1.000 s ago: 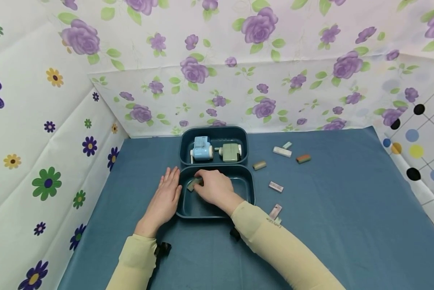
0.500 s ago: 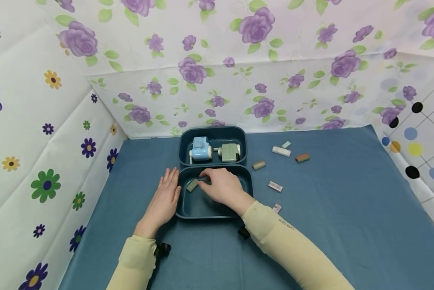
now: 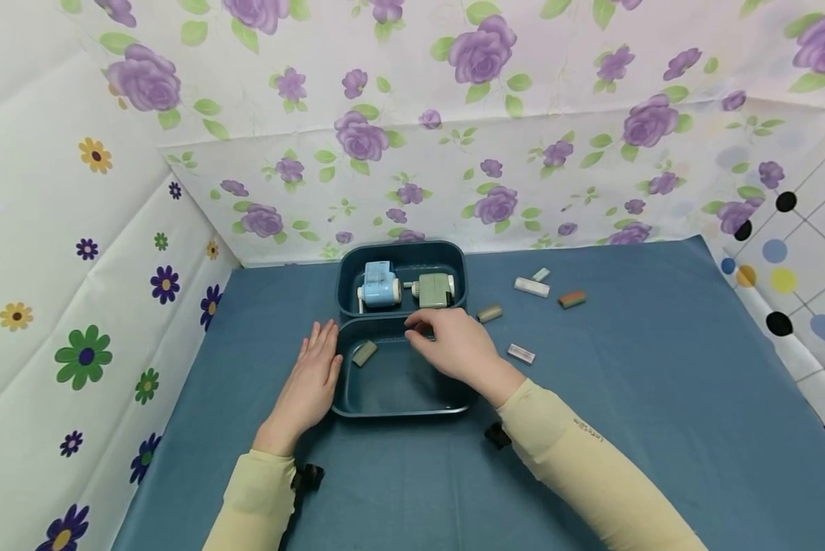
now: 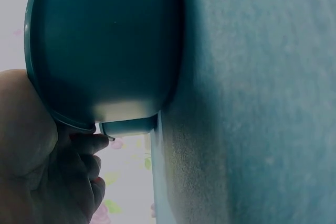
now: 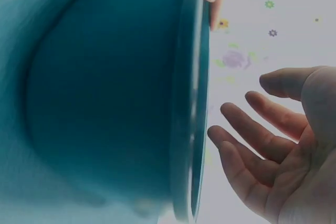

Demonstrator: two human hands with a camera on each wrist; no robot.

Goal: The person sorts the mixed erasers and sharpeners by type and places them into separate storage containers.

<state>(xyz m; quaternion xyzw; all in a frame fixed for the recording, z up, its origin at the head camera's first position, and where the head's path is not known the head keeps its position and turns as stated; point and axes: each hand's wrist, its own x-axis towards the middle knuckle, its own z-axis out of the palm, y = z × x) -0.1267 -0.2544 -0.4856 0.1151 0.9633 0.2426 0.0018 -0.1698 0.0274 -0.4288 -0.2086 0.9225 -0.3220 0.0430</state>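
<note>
A dark teal tray (image 3: 402,413) stands on the cloth, with one grey-green eraser (image 3: 365,353) lying inside near its left side. My left hand (image 3: 305,379) rests against the tray's left rim, fingers straight and together. Over the right part of the same tray hovers my right hand (image 3: 457,348), its fingers loosely bent. The right wrist view shows nothing between those fingers (image 5: 257,129); they hang apart above the rim.
Behind is a second teal tray (image 3: 402,246) with a blue crank pencil sharpener (image 3: 381,285) and a green one (image 3: 434,290). To the right lie a tan eraser (image 3: 489,313), a white one (image 3: 532,287), a red-green one (image 3: 572,299) and a pale one (image 3: 521,353).
My right hand has let go of the grey-green eraser in the tray and moved right. Its sleeve now covers the nearest erasers on the cloth. The left hand stays on the rim.
</note>
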